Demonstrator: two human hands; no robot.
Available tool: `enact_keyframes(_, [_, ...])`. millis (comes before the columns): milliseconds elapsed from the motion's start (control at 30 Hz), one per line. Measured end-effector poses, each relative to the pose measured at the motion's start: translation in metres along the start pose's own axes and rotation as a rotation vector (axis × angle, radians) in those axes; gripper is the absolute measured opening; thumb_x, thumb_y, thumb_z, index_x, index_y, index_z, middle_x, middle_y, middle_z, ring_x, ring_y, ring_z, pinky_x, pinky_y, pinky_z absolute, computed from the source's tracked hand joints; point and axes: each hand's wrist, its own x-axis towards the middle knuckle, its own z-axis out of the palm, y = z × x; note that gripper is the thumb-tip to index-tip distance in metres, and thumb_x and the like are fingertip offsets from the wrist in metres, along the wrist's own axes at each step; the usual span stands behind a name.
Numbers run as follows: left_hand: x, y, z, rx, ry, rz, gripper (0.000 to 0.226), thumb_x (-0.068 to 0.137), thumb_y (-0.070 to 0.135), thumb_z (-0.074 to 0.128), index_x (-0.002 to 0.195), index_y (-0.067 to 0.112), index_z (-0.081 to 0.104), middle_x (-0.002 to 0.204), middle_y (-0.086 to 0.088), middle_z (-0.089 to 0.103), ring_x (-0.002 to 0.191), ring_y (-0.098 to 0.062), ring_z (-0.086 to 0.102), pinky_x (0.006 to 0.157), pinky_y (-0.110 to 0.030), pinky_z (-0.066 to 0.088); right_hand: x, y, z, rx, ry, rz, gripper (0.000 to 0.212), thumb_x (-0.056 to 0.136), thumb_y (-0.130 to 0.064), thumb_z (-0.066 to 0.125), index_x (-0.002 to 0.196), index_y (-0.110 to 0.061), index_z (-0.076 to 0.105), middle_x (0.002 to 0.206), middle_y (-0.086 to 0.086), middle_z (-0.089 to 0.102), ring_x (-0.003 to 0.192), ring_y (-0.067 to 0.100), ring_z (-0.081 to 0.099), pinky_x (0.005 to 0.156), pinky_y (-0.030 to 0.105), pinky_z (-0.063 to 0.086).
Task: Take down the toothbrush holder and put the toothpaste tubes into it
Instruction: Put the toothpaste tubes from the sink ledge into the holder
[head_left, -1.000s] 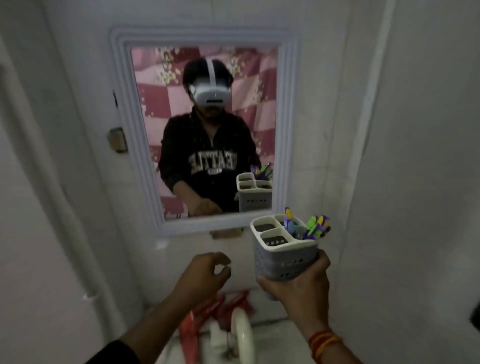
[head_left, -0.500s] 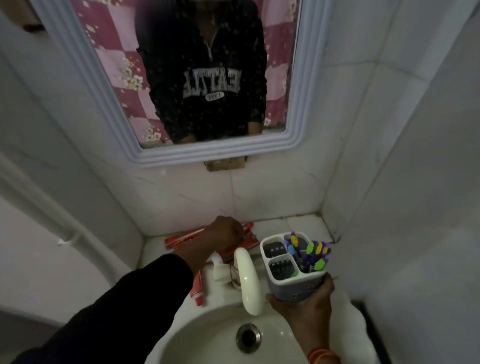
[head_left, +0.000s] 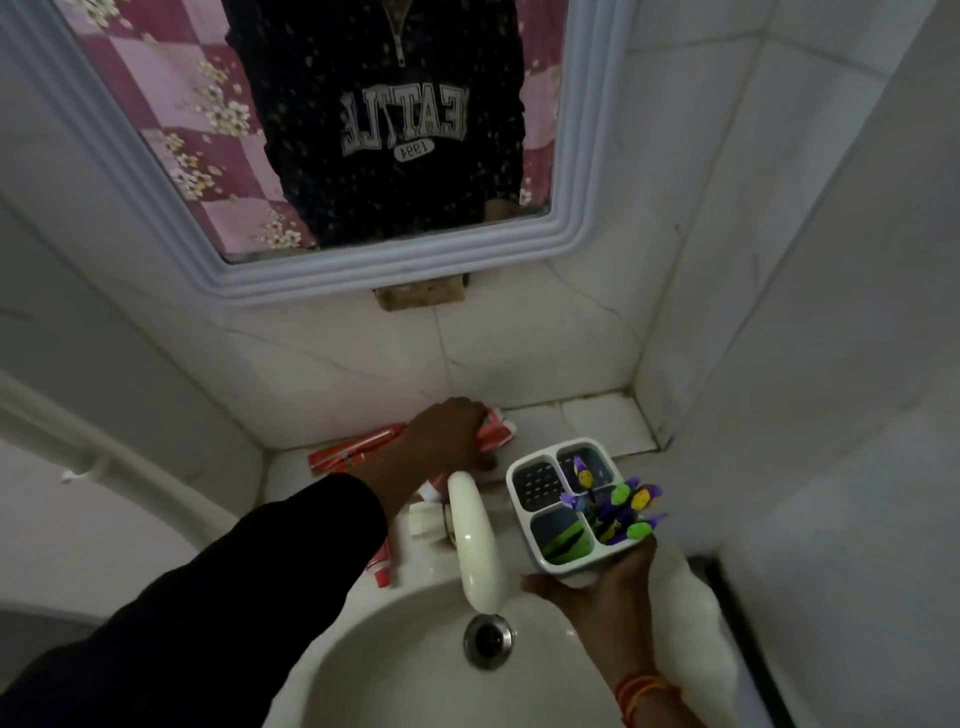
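Holder (head_left: 566, 506) in right hand (head_left: 597, 592) — sink-edge (head_left: 524, 571).

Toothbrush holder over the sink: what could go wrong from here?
1. The right hand grips the toothbrush holder only at its near base, above the basin; it could tip and spill the toothbrushes.
2. The left hand covers one red toothpaste tube at the back ledge; pulling it might knock another tube lying beside the tap into the basin.
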Motion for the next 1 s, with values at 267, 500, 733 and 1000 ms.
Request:
enact_keyframes(267, [-0.04, 0.05, -0.057, -0.431, 0.352, 0.093, 0.058, 0.075, 0.049, 0.081, 0.117, 0.023, 0.051, 0.098, 0.002, 0.075, 0.082, -0.015, 0.072, 0.076, -0.032, 0.059, 0.003, -0.005, -0.002, 0.043, 0.008, -0.029, 0.132, 0.032, -0.059, 0.1, 0.14, -0.024, 0.032, 0.145, 0.004, 0.059, 0.132, 0.018, 0.062, 0.095, 0.0, 0.046])
enact_keyframes(500, [-0.057, 0.102, -0.066, -0.626, 0.428, 0.221, 0.043, 0.077, 0.04, 0.083, 0.109, 0.019, 0.063, 0.1, 0.001, 0.076, 0.088, -0.011, 0.073, 0.08, -0.029, 0.061, 0.004, -0.002, -0.004, 0.021, -0.012, -0.043, 0.132, 0.036, -0.046, 0.106, 0.143, -0.016, 0.034, 0.143, 0.003, 0.057, 0.132, 0.018, 0.059, 0.092, -0.004, 0.044])
enact_keyframes(733, [-0.049, 0.118, -0.054, -0.399, 0.292, 0.263, 0.011, 0.085, 0.02, 0.075, 0.09, 0.012, 0.081, 0.08, -0.001, 0.078, 0.07, -0.008, 0.069, 0.072, -0.025, 0.056, 0.004, -0.005, -0.006, 0.066, -0.036, -0.03, 0.124, 0.039, -0.044, 0.103, 0.14, -0.015, 0.037, 0.137, -0.003, 0.054, 0.13, 0.014, 0.055, 0.089, -0.007, 0.042])
enact_keyframes(1000, [-0.042, 0.107, -0.06, -0.349, 0.043, 0.225, 0.013, 0.083, 0.021, 0.078, 0.094, 0.016, 0.084, 0.087, 0.002, 0.081, 0.069, -0.002, 0.069, 0.078, -0.02, 0.055, 0.007, -0.004, -0.009, 0.089, -0.071, -0.041, 0.137, 0.034, -0.067, 0.097, 0.146, -0.015, 0.038, 0.145, 0.002, 0.059, 0.138, 0.019, 0.059, 0.107, 0.018, 0.05])
